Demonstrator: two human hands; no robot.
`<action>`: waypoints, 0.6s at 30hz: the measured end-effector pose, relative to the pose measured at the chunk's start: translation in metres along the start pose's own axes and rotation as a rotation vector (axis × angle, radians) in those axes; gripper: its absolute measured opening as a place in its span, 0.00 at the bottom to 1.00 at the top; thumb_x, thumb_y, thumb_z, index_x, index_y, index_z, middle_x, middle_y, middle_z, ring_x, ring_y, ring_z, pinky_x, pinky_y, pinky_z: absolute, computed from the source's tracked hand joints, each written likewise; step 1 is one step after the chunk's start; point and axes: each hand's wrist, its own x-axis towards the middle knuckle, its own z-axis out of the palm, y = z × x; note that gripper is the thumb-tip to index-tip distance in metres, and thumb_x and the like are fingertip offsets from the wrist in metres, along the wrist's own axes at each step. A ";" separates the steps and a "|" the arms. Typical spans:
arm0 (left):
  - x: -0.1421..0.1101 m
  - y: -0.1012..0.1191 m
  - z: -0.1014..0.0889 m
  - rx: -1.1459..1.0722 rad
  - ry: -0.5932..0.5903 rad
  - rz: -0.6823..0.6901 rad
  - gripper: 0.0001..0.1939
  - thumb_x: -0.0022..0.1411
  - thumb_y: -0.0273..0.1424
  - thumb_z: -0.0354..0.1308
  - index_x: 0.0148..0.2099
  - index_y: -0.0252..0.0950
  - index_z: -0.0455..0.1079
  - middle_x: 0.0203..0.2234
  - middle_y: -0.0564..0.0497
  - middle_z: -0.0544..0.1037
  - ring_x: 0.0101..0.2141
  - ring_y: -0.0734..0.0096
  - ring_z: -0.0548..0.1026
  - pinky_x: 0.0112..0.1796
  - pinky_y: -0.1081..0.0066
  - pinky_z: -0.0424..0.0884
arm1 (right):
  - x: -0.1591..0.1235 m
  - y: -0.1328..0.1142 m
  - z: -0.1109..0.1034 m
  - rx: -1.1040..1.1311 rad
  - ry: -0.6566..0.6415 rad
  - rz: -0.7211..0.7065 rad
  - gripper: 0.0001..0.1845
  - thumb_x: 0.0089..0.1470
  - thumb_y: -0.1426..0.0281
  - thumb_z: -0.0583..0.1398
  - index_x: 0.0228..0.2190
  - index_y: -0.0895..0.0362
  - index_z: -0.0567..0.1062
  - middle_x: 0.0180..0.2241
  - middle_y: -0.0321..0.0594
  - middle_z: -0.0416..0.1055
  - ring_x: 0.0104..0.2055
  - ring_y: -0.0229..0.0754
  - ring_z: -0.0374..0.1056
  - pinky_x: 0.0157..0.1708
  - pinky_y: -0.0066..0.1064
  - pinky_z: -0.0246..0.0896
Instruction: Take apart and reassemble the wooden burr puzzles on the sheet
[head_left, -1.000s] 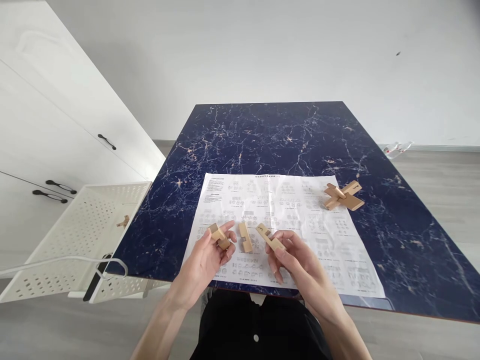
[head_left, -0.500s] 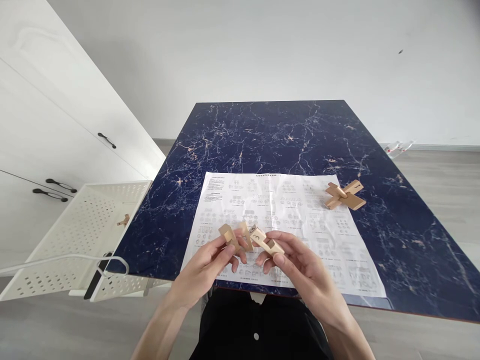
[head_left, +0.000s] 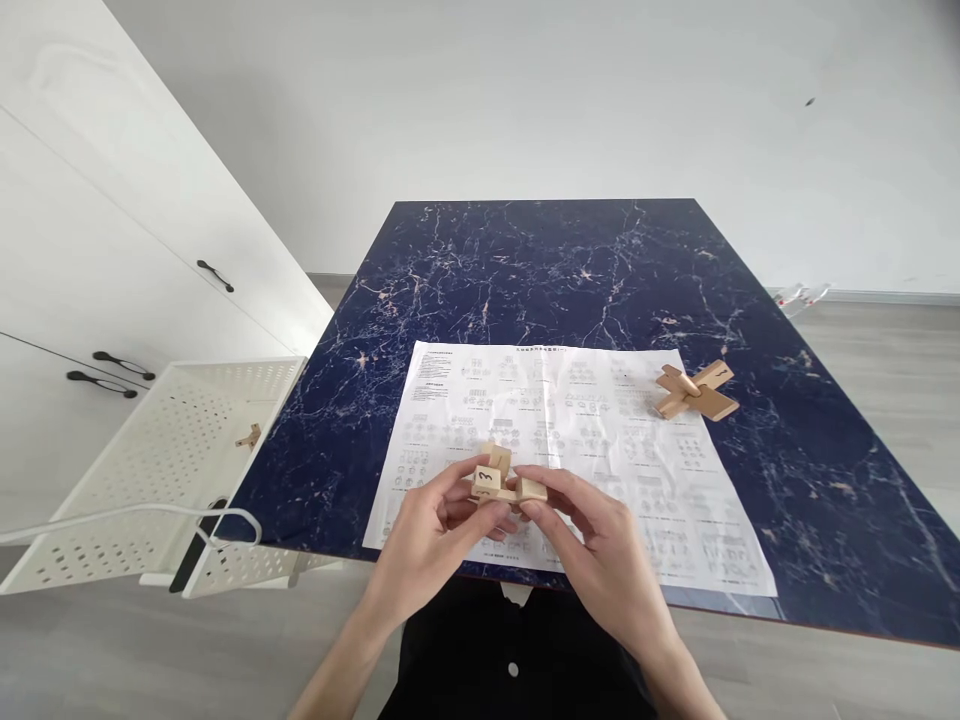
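Between my two hands, above the printed sheet, are notched wooden puzzle pieces [head_left: 497,480], pressed together; a dark 3 shows on one block. My left hand [head_left: 431,520] is closed on their left end, thumb in front and fingers behind. At the right end, my right hand [head_left: 592,525] pinches a pale block between thumb and index finger. How the notches fit is partly hidden by the fingers. A cross-shaped wooden puzzle assembly [head_left: 701,390] lies at the right edge of the sheet.
A creased instruction sheet [head_left: 600,440] with small diagrams lies on the dark blue marbled table [head_left: 517,270]. Left of the table stands a white perforated basket [head_left: 180,420] with a small wooden piece [head_left: 247,436] in it. White cabinets [head_left: 150,250] line the left side.
The hands have come together, and the wooden pieces that were held tilted are now lower, level and touching. The piece marked 3 has turned and shifted left. The cross-shaped assembly stays put.
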 end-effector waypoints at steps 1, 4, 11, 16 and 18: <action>-0.001 0.000 0.001 0.013 0.014 0.003 0.33 0.70 0.43 0.70 0.71 0.40 0.69 0.47 0.44 0.88 0.43 0.53 0.88 0.48 0.56 0.84 | -0.001 0.000 0.002 -0.018 0.019 0.004 0.17 0.72 0.56 0.63 0.55 0.50 0.81 0.46 0.45 0.85 0.45 0.50 0.83 0.46 0.41 0.81; -0.002 -0.002 0.002 0.054 0.045 0.015 0.39 0.69 0.43 0.71 0.76 0.43 0.63 0.45 0.46 0.89 0.45 0.51 0.88 0.50 0.55 0.84 | -0.002 0.001 0.006 -0.076 0.068 -0.008 0.16 0.71 0.56 0.64 0.53 0.50 0.80 0.43 0.44 0.86 0.44 0.51 0.84 0.44 0.42 0.82; -0.003 0.002 0.004 0.096 0.033 0.033 0.37 0.68 0.43 0.72 0.74 0.46 0.66 0.42 0.47 0.89 0.42 0.50 0.89 0.48 0.56 0.84 | 0.000 -0.003 0.005 -0.146 0.084 -0.073 0.12 0.71 0.57 0.63 0.49 0.50 0.81 0.39 0.42 0.84 0.40 0.49 0.81 0.38 0.38 0.79; -0.004 0.003 0.005 0.104 -0.010 0.037 0.36 0.67 0.43 0.73 0.71 0.46 0.66 0.40 0.48 0.89 0.40 0.54 0.88 0.46 0.57 0.83 | 0.002 -0.006 0.003 -0.078 0.057 0.032 0.14 0.70 0.56 0.64 0.49 0.51 0.80 0.39 0.42 0.84 0.41 0.49 0.81 0.39 0.39 0.79; -0.004 0.002 0.004 0.109 -0.024 0.054 0.34 0.67 0.42 0.73 0.70 0.46 0.68 0.40 0.48 0.88 0.39 0.55 0.88 0.46 0.58 0.83 | 0.003 -0.008 0.001 -0.029 0.036 0.040 0.14 0.70 0.56 0.64 0.49 0.51 0.79 0.36 0.41 0.83 0.39 0.48 0.80 0.40 0.38 0.78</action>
